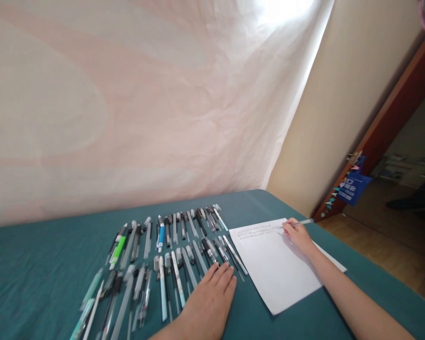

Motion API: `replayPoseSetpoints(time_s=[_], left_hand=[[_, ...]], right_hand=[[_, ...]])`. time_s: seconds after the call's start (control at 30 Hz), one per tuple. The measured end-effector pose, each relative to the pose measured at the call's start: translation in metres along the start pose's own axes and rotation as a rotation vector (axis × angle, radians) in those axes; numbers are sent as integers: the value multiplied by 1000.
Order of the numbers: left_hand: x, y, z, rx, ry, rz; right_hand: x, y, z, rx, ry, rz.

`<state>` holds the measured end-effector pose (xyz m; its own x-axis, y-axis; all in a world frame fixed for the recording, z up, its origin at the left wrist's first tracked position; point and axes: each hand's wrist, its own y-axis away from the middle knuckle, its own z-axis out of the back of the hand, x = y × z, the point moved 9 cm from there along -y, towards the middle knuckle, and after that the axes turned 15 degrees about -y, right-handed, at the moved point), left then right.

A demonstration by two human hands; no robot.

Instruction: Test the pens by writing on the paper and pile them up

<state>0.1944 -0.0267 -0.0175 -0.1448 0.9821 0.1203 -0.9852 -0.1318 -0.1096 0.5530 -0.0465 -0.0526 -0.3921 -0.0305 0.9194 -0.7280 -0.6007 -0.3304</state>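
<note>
My right hand (298, 236) is closed round a slim pen (304, 222), its rear end pointing to the right. The pen's tip meets the upper part of a white sheet of paper (279, 274), where a few lines of small dark writing run across. My left hand (210, 297) lies flat, palm down, with fingers stretched out over the lower ends of several pens (184, 269) in the nearer row. Those fingers partly cover the pens, and nothing is gripped in them.
Pens and pen parts lie in rows on the dark green tablecloth (38, 278), among them a green pen (118, 250) and a blue one (160, 236). A pale curtain (145, 104) hangs behind the table. To the right are a door frame (382, 123) and a blue bag (354, 186).
</note>
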Motion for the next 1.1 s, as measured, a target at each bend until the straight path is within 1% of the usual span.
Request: replayPoseSetpoints(time_s=[0.1,0.23,0.27,0.33,0.4,0.47,0.53,0.67,0.77,0.83,0.93,1.0,1.1], left_hand=[[0,0,3,13,39,-12],[1,1,5,20,82,-17],[1,1,6,19,87,-17],[1,1,7,23,95,-24],[1,2,7,28,87,-21],[2,2,6,17,54,-15],[2,2,3,-25,-6,-8],[3,-1,-7,-182,-158,20],[3,-2,-13,-257,-246,28],[3,-3,-14,-271,-275,25],[3,-3,-12,-260,-259,22],[5,-3,-11,-246,-222,32],[9,-3,-12,-235,-152,50]], right_hand=[[2,1,-2,10,-20,1],[14,3,-7,36,1,34],[19,4,-11,58,13,54],[30,5,-26,132,32,100],[43,5,-52,249,55,156],[58,5,-85,379,85,226],[72,4,-121,479,113,306],[91,-9,-189,578,120,402],[97,-20,-229,620,107,451],[98,-23,-249,653,98,478],[97,-24,-269,701,83,501],[96,-23,-277,725,75,506],[94,-23,-281,739,67,500]])
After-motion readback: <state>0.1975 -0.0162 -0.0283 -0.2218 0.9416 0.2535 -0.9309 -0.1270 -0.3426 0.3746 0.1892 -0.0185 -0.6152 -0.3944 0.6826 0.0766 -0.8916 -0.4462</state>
